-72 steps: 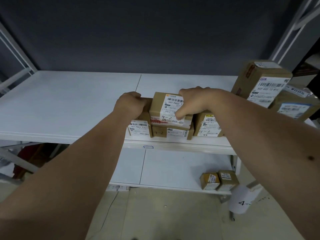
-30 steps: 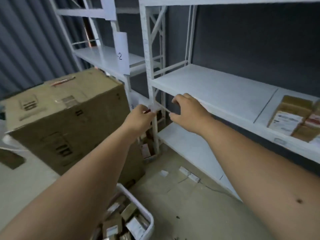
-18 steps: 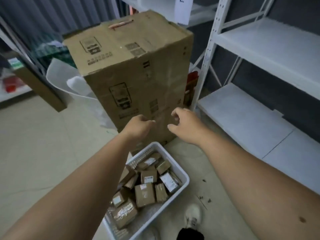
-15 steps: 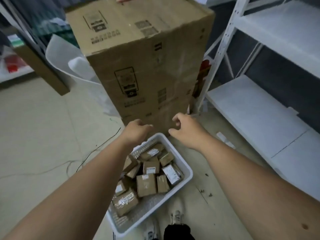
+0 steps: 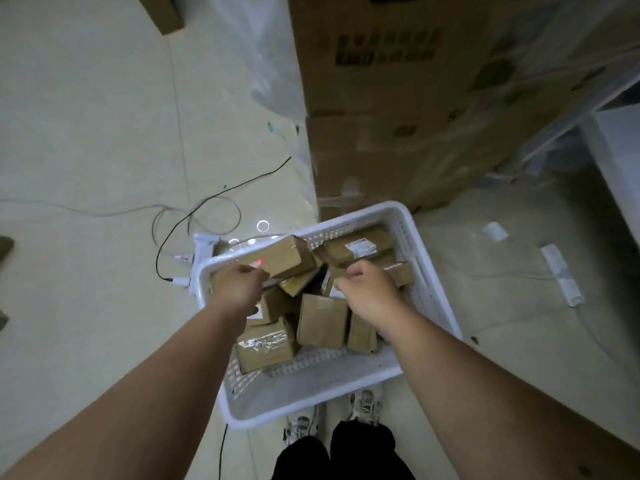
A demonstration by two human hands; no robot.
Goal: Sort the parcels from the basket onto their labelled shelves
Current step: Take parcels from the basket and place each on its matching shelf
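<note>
A white plastic basket point(image 5: 433, 282) sits on the floor at my feet, holding several small brown cardboard parcels. My left hand point(image 5: 239, 287) is down inside it at the left, its fingers curled over the near end of a long brown parcel with a red mark point(image 5: 284, 258). At the middle of the basket my right hand point(image 5: 369, 291) has its fingers curled round a small parcel point(image 5: 401, 271), whose end sticks out past the knuckles. A flat parcel point(image 5: 323, 325) and a tape-wrapped parcel point(image 5: 265, 342) lie below the hands.
A tall cardboard box point(image 5: 415, 98) stands right behind the basket. The low white shelf point(image 5: 620, 157) runs along the right edge. Cables and a white power strip point(image 5: 202, 252) lie on the floor to the left. My shoes point(image 5: 367, 405) touch the basket's near rim.
I turned from the shelf, where both hands were on a parcel, down to the basket. Both hands dropped from above its far rim into it and closed on parcels.
</note>
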